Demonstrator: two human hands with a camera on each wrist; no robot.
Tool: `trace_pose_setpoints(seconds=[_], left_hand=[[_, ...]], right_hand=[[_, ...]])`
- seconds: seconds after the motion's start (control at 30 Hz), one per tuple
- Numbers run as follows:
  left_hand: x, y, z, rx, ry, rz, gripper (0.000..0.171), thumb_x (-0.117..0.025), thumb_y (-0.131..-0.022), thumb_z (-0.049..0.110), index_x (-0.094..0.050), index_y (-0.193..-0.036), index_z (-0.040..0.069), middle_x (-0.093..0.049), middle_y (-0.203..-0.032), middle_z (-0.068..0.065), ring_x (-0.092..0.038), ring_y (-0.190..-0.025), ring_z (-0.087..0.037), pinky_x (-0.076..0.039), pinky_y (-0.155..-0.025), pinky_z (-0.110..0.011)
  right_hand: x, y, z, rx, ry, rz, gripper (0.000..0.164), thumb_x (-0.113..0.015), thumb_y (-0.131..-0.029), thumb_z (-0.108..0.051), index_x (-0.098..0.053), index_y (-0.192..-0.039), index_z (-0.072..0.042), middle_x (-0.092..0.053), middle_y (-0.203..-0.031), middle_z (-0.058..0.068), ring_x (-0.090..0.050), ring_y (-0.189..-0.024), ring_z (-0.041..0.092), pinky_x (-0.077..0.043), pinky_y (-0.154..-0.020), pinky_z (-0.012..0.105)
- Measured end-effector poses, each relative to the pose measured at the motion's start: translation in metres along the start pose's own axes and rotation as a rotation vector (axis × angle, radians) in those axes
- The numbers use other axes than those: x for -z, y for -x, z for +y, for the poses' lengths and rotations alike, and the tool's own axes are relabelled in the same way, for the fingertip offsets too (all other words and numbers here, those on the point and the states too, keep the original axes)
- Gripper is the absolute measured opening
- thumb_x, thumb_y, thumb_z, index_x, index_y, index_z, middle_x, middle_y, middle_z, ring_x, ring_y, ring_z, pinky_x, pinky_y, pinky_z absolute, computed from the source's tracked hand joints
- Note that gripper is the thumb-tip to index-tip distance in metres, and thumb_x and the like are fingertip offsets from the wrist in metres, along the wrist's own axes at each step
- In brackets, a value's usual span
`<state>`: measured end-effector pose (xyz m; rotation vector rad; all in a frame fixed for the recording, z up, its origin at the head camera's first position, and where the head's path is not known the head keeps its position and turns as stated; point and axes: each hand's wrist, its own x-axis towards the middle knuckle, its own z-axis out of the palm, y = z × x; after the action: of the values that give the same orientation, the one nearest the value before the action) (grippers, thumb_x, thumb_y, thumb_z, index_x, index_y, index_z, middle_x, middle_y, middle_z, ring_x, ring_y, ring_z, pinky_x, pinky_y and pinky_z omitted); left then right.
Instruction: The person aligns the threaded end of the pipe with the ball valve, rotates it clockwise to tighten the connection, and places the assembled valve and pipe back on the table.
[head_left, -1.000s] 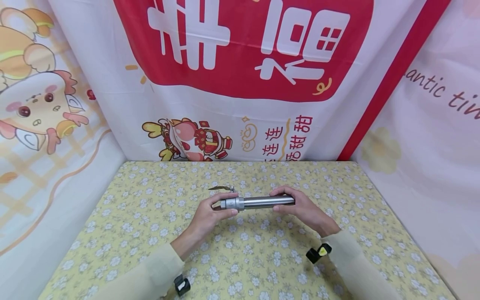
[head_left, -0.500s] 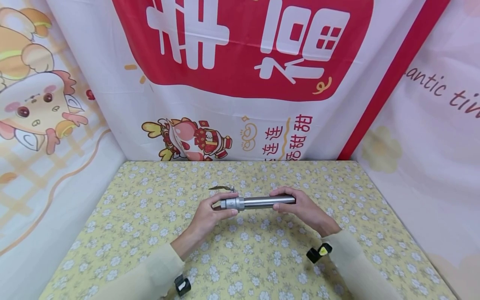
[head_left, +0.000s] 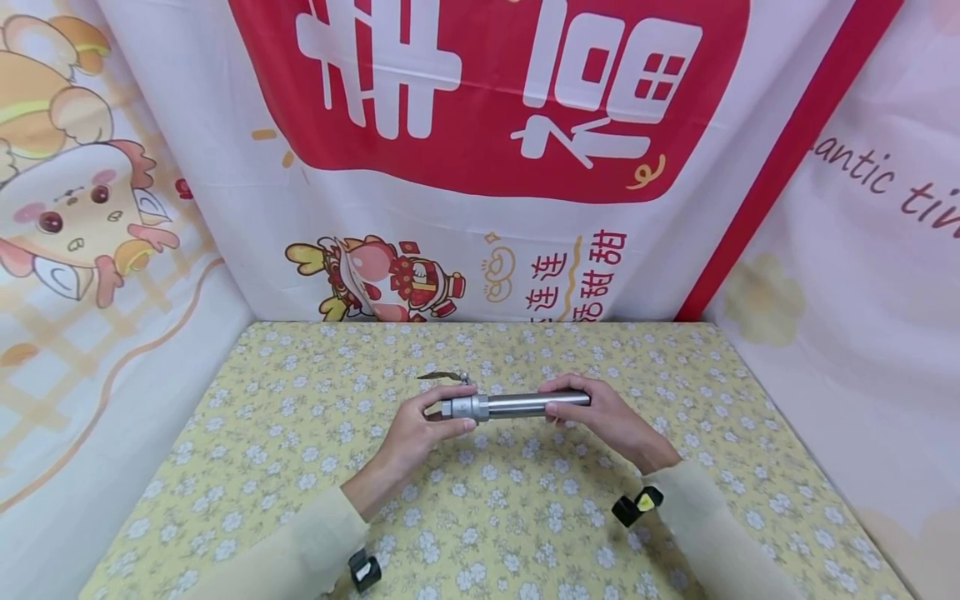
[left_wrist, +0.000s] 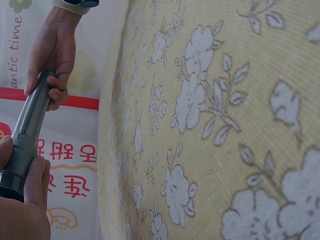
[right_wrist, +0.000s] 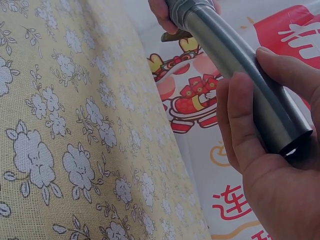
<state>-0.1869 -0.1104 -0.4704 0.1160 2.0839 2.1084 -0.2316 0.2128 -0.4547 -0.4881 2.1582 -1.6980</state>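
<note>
A steel pipe (head_left: 517, 405) joined to a silvery ball valve (head_left: 467, 407) is held level above the table. My left hand (head_left: 411, 427) grips the valve end, fingers on the far side and thumb on the near side. Behind it a dark brownish lever (head_left: 442, 377) sticks out to the left. My right hand (head_left: 603, 417) holds the plain end of the pipe, thumb and fingers around it. The right wrist view shows that the pipe (right_wrist: 245, 70) is hollow, its open end over the right palm (right_wrist: 285, 190). The left wrist view shows the hexagonal valve body (left_wrist: 20, 165) between left thumb and fingers.
A yellow floral cloth (head_left: 480, 517) covers the table. Printed fabric walls enclose it: a white and red back curtain (head_left: 480, 183), a left curtain (head_left: 150, 375) and a right curtain (head_left: 840, 350). Dark wrist straps (head_left: 365, 571) sit on the cream sleeves.
The fingers of my right hand have shifted slightly around the pipe, and a fingertip now shows below it. My left hand and the valve stay in place.
</note>
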Motion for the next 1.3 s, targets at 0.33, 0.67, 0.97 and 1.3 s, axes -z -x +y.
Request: trace_pose_setpoints(seconds=[0.33, 0.67, 0.97, 1.3], left_hand=[[-0.0012, -0.0008, 0.0001, -0.012, -0.014, -0.006, 0.048, -0.089, -0.091, 0.011, -0.077, -0.137, 0.021, -0.06, -0.151, -0.009, -0.069, -0.119, -0.025, -0.06, -0.095, -0.033], [-0.0003, -0.0001, 0.0012, -0.002, 0.019, -0.007, 0.05, -0.089, -0.091, 0.009, -0.077, -0.138, 0.018, -0.06, -0.152, -0.009, -0.068, -0.12, -0.024, -0.06, -0.096, -0.033], [-0.0008, 0.0002, -0.0003, -0.007, 0.006, -0.005, 0.049, -0.089, -0.091, 0.01, -0.077, -0.137, 0.019, -0.059, -0.153, -0.009, -0.068, -0.12, -0.025, -0.06, -0.095, -0.032], [-0.0007, 0.0007, -0.0009, -0.012, 0.002, -0.012, 0.05, -0.089, -0.092, 0.011, -0.075, -0.14, 0.015, -0.059, -0.152, -0.011, -0.069, -0.118, -0.023, -0.059, -0.094, -0.031]], right_hand=[[-0.0015, 0.0012, 0.0025, 0.02, -0.03, -0.013, 0.037, -0.074, -0.107, -0.024, -0.065, -0.139, -0.006, -0.069, -0.124, 0.017, -0.069, -0.105, 0.039, -0.061, -0.093, 0.051], [-0.001, 0.0016, 0.0021, 0.055, -0.022, -0.042, 0.049, -0.08, -0.1, -0.008, -0.056, -0.142, 0.001, -0.06, -0.136, 0.021, -0.067, -0.109, 0.022, -0.061, -0.091, 0.034], [-0.0001, 0.0028, 0.0042, 0.062, -0.012, -0.045, 0.043, -0.077, -0.102, -0.008, -0.06, -0.141, -0.002, -0.062, -0.134, 0.021, -0.068, -0.106, 0.022, -0.061, -0.093, 0.042], [0.0002, 0.0028, 0.0023, 0.023, -0.011, -0.018, 0.039, -0.077, -0.103, -0.011, -0.065, -0.139, -0.006, -0.063, -0.136, 0.018, -0.068, -0.104, 0.02, -0.062, -0.093, 0.044]])
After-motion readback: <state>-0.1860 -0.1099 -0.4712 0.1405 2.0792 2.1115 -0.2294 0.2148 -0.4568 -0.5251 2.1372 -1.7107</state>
